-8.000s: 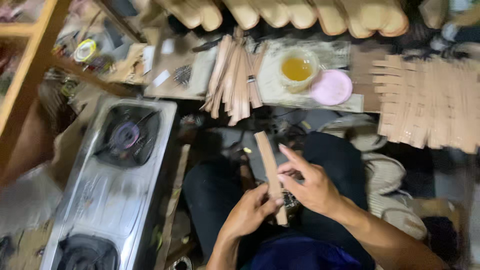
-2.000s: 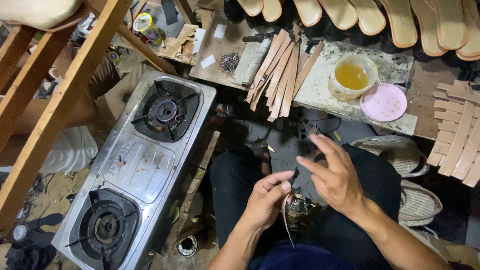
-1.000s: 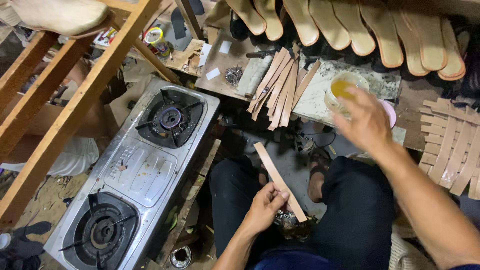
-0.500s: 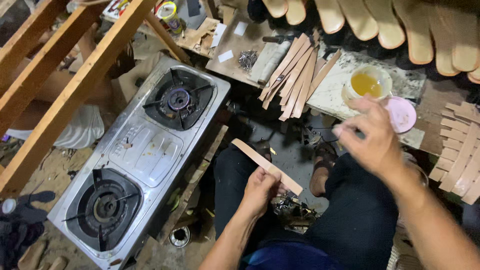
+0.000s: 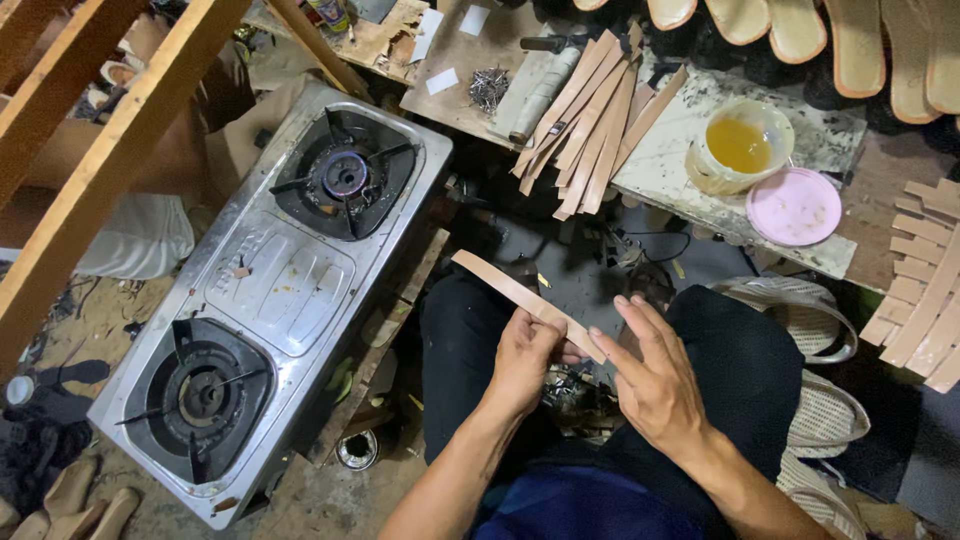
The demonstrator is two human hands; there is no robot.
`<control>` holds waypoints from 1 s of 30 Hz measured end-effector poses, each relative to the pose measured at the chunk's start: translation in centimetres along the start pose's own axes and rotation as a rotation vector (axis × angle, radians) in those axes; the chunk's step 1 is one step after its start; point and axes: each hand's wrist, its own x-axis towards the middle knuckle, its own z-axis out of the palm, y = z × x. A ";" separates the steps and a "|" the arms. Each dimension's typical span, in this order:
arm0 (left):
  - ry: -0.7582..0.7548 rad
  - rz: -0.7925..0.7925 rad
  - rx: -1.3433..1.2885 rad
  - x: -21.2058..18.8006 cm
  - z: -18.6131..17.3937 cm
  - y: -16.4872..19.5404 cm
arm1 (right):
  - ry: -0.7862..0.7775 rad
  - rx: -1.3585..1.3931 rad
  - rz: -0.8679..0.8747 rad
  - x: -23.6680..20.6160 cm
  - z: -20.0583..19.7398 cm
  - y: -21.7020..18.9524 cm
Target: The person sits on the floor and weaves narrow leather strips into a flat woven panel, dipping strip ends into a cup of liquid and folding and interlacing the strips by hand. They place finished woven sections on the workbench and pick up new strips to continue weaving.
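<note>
A long tan strip (image 5: 500, 283) slants up to the left above my lap. My left hand (image 5: 522, 358) grips it near its lower end. My right hand (image 5: 655, 375) is beside that end, fingers spread, fingertips touching the strip. Ahead on a stained board (image 5: 680, 170) stand a small tub of yellow liquid (image 5: 740, 146) and its pink lid (image 5: 796, 206). A fan of similar tan strips (image 5: 590, 120) lies to the left of the tub.
A two-burner steel gas stove (image 5: 280, 290) sits to my left on the floor. Wooden beams (image 5: 110, 170) cross the upper left. Shoe soles (image 5: 830, 40) line the top edge, more cut strips (image 5: 925, 290) lie at the right, and nails (image 5: 488, 88) sit on cardboard.
My right hand has come back from the tub of yellow liquid to the lower end of the strip. My left hand has kept hold of the strip throughout.
</note>
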 end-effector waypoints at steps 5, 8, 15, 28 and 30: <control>0.008 0.003 0.022 -0.4 0.2 0.1 | 0.004 -0.073 -0.054 0.0 -0.2 0.2; 0.015 -0.006 0.033 -0.4 0.0 -0.1 | 0.002 -0.082 -0.085 0.1 -0.4 0.3; -0.007 -0.039 0.017 -0.4 0.0 -0.6 | -0.032 -0.107 -0.121 0.1 -0.8 0.3; -0.098 -0.138 -0.212 -1.2 -0.5 1.2 | -0.034 -0.063 -0.070 -0.9 -2.0 0.7; -0.147 -0.111 -0.099 -1.2 -0.4 0.9 | 0.018 0.024 0.006 -1.1 -2.0 0.8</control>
